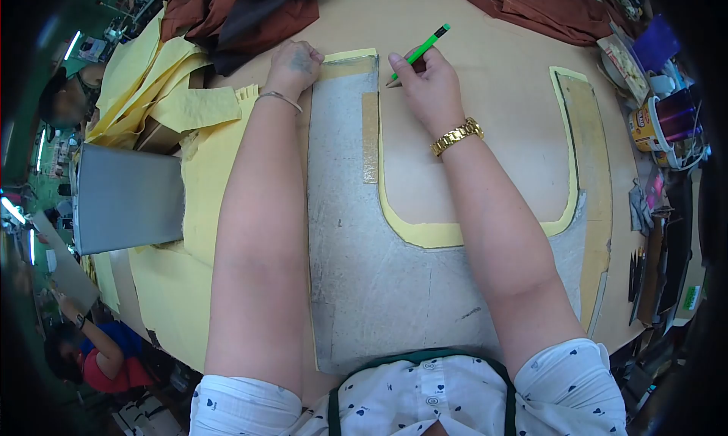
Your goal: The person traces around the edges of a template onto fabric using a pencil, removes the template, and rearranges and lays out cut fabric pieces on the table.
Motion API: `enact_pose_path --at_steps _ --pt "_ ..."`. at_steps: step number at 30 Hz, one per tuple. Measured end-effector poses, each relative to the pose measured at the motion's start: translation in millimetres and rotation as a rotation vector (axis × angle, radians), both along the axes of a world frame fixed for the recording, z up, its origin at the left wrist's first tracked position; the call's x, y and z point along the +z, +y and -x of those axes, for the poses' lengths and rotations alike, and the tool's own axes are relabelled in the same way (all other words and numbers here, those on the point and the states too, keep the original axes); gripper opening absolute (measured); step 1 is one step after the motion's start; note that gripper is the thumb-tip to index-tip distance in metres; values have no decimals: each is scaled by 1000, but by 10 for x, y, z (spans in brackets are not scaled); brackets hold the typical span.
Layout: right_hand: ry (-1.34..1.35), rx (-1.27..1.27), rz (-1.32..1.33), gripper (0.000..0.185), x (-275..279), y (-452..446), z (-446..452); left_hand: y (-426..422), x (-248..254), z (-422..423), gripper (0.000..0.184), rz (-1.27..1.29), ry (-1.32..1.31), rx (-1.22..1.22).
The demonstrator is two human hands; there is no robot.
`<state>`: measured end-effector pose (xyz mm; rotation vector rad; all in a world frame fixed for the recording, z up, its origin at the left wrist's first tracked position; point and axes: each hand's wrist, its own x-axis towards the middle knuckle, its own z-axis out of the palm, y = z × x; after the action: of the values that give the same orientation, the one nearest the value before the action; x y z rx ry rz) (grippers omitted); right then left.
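Between the fingers of my right hand [431,86] is a green pencil [431,43], its dark tip pointing down close to the inner edge of a template. This grey U-shaped template [345,140] lies flat, with tan tape strips [369,136] on it. Yellow sheet [425,233] shows along the template's inner edge and at its upper ends. At the upper left corner of the template rests my left hand [294,64], its fingers curled and closed. What those fingertips press or pinch is hidden.
Yellow sheets [163,95] and a grey box-like block [129,197] are at left. Dark and rust-brown cloth [243,19] lies at the back, with more brown cloth [531,7] further right. A tub [648,125] and dark pens [635,284] stand or lie right. Other people are at far left.
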<state>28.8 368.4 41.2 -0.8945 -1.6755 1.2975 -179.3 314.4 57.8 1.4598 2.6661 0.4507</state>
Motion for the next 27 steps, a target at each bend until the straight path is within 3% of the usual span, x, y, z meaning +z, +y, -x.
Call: enact_pose_path --at_steps 2,8,11,16,21,27 --pt "-9 0 4 28 9 -4 -4 -3 -24 -49 18 15 209 -61" --pt "-24 1 14 28 32 -12 -15 -49 -69 -272 27 6 216 73" --pt "-28 -22 -38 28 -7 16 6 -245 -53 -720 31 -190 205 88" --pt "-41 -10 -7 28 32 -33 -9 -472 -41 -1212 36 -59 46 201" --pt "5 44 -56 25 -16 -27 26 -465 -31 -1257 36 -72 -6 252" --pt "-82 41 -171 22 24 -85 31 -463 -107 -1142 37 -152 -49 138"
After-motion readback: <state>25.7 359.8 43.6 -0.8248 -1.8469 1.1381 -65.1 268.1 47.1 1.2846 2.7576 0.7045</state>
